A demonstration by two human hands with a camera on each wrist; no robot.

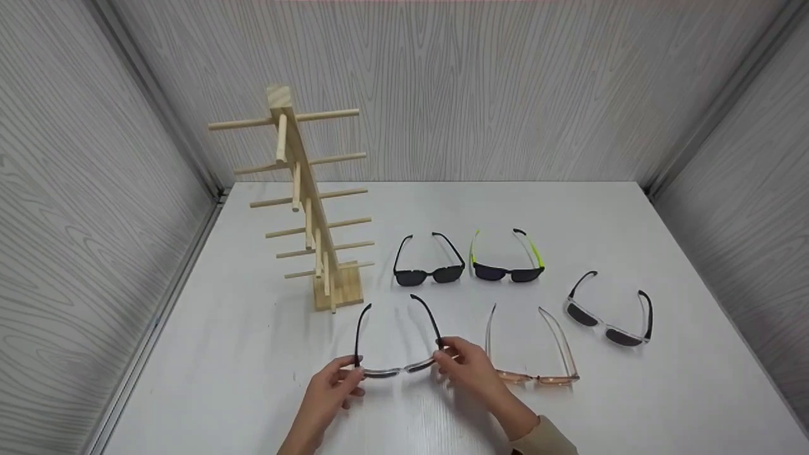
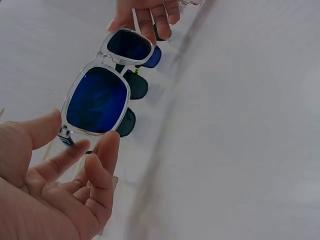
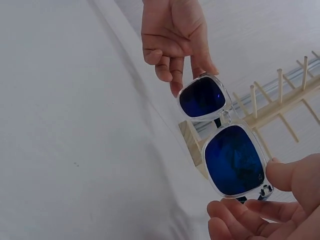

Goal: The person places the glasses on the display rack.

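Both hands hold one pair of sunglasses [image 1: 382, 373] above the front of the table, its black temples unfolded and pointing away from me. In the wrist views its frame is clear and its lenses [image 2: 97, 100] are dark blue. My left hand [image 1: 330, 388] pinches the left hinge corner between thumb and fingers. At the other hinge corner, my right hand [image 1: 471, 373] pinches in the same way. Close to the right hand lie glasses with pinkish-orange lenses [image 1: 556, 380]. A wooden display rack [image 1: 310, 183] with several pegs stands beyond the left hand.
Black sunglasses [image 1: 447, 274] and black-and-yellow sunglasses [image 1: 524, 275] lie side by side behind the held pair. Clear-framed sunglasses with dark lenses [image 1: 622, 337] lie at the right. Grained panels [image 1: 480, 88] wall the white table [image 1: 682, 392] at the back and sides.
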